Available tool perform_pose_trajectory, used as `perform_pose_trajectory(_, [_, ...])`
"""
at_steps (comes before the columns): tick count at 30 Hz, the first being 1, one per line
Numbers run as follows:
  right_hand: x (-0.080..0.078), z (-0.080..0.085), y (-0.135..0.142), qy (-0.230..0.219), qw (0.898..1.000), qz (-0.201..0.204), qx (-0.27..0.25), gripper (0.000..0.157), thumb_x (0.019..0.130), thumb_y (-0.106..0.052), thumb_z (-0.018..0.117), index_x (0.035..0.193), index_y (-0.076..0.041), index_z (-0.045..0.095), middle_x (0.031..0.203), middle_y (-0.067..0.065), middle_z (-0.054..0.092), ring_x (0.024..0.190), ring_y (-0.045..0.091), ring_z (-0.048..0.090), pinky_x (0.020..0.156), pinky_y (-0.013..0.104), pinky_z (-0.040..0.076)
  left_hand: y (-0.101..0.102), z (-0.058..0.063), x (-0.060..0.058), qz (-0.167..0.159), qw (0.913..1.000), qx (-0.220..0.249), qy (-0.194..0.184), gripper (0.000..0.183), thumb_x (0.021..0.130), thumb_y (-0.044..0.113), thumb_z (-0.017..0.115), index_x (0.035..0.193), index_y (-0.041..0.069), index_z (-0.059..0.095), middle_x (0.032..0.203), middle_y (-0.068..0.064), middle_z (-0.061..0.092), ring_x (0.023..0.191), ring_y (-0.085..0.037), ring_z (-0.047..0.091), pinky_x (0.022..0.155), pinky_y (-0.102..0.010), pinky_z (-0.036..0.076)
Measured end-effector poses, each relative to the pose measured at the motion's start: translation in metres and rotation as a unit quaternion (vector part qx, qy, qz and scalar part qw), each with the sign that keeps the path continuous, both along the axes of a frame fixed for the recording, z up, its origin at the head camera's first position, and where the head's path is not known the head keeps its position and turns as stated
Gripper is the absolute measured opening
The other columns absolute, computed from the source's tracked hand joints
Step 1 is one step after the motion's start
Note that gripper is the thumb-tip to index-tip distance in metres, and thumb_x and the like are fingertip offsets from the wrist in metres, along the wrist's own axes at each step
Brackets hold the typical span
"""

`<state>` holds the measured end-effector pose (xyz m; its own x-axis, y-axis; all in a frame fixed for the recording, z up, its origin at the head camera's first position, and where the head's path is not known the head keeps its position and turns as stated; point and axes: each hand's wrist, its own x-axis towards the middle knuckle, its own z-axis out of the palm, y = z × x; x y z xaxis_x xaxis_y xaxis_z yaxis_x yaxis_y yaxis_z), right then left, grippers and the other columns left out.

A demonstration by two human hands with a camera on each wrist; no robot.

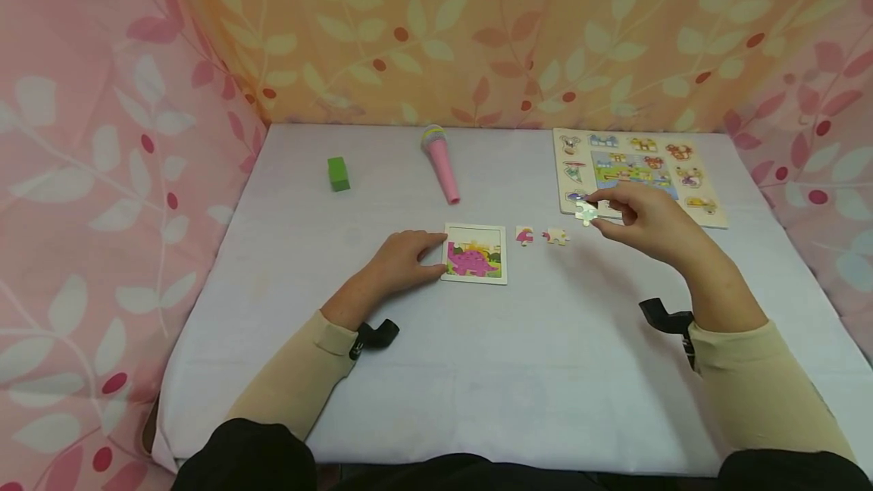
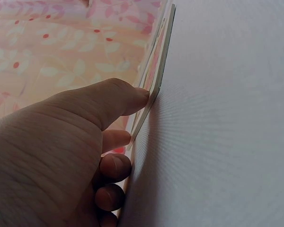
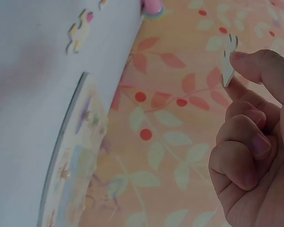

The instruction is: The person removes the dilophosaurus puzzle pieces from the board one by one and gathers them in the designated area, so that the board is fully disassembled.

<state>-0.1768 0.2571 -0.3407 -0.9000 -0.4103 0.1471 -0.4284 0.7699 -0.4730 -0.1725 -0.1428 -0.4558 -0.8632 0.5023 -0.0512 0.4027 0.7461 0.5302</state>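
Note:
My right hand pinches a small jigsaw piece between thumb and index finger, held up above the table; its other fingers curl inward in the right wrist view. With thumb and index finger, my left hand holds the left edge of a small square jigsaw puzzle in a white frame. A pink dinosaur picture fills the lower part of the frame, while the upper part is bare. Just right of the frame lie a pink-and-white jigsaw piece and a pale jigsaw piece.
Behind my right hand is a large wooden picture-puzzle board. A pink toy microphone and a green block lie farther back on the white-covered table. Flowered curtains enclose the back and sides.

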Motion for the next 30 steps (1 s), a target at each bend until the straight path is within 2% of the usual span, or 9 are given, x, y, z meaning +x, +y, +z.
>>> perform_pose_trajectory(5, [0.001, -0.009, 0.011, -0.045, 0.999, -0.028, 0.005, 0.031, 0.089, -0.008, 0.077, 0.120, -0.010, 0.073, 0.082, 0.009, 0.047, 0.075, 0.023, 0.043, 0.062, 0.030, 0.035, 0.000, -0.001, 0.000, 0.003, 1.0000, 0.000, 0.000, 0.063, 0.094, 0.039, 0.072, 0.149, 0.015, 0.056, 0.086, 0.000, 0.054, 0.092, -0.019, 0.050, 0.090, -0.040, 0.043])
perform_pose_trajectory(9, [0.000, -0.018, 0.018, -0.069, 0.996, -0.043, 0.020, 0.032, 0.091, -0.011, 0.076, 0.123, -0.010, 0.072, 0.086, 0.008, 0.047, 0.080, 0.024, 0.043, 0.064, 0.032, 0.035, 0.000, -0.003, -0.001, 0.003, 1.0000, 0.000, -0.002, 0.063, 0.094, 0.040, 0.072, 0.150, 0.015, 0.055, 0.085, 0.001, 0.054, 0.094, -0.019, 0.051, 0.091, -0.040, 0.043])
perform_pose_trajectory(15, [-0.007, -0.031, 0.025, -0.090, 0.995, -0.033, 0.030, 0.032, 0.092, -0.010, 0.074, 0.123, -0.006, 0.070, 0.090, 0.011, 0.050, 0.084, 0.025, 0.044, 0.069, 0.033, 0.035, 0.000, -0.003, -0.001, 0.002, 1.0000, -0.002, 0.001, 0.063, 0.094, 0.040, 0.072, 0.149, 0.015, 0.056, 0.087, 0.000, 0.055, 0.091, -0.019, 0.050, 0.089, -0.039, 0.043])
perform_pose_trajectory(20, [-0.016, -0.042, 0.029, -0.118, 0.991, -0.032, 0.058, 0.034, 0.093, -0.013, 0.073, 0.125, -0.003, 0.069, 0.094, 0.012, 0.055, 0.089, 0.026, 0.046, 0.075, 0.040, 0.037, 0.000, -0.003, -0.001, 0.001, 1.0000, -0.002, 0.003, 0.063, 0.094, 0.040, 0.073, 0.149, 0.015, 0.056, 0.093, 0.001, 0.059, 0.094, -0.019, 0.051, 0.091, -0.039, 0.043])
perform_pose_trajectory(26, [-0.025, -0.053, 0.031, -0.156, 0.983, -0.031, 0.090, 0.033, 0.094, -0.018, 0.071, 0.125, -0.004, 0.070, 0.083, 0.006, 0.047, 0.083, 0.024, 0.044, 0.071, 0.041, 0.034, 0.000, -0.002, -0.001, 0.001, 1.0000, -0.002, 0.000, 0.063, 0.094, 0.039, 0.072, 0.150, 0.016, 0.055, 0.090, 0.000, 0.057, 0.091, -0.019, 0.050, 0.086, -0.038, 0.043])
perform_pose_trajectory(30, [-0.028, -0.057, 0.032, -0.181, 0.978, -0.033, 0.100, 0.034, 0.094, -0.018, 0.072, 0.126, -0.006, 0.070, 0.079, 0.005, 0.045, 0.078, 0.023, 0.043, 0.067, 0.040, 0.033, 0.000, -0.002, -0.001, 0.002, 1.0000, -0.004, -0.002, 0.063, 0.094, 0.039, 0.072, 0.150, 0.016, 0.055, 0.090, 0.001, 0.057, 0.092, -0.019, 0.050, 0.088, -0.038, 0.043])
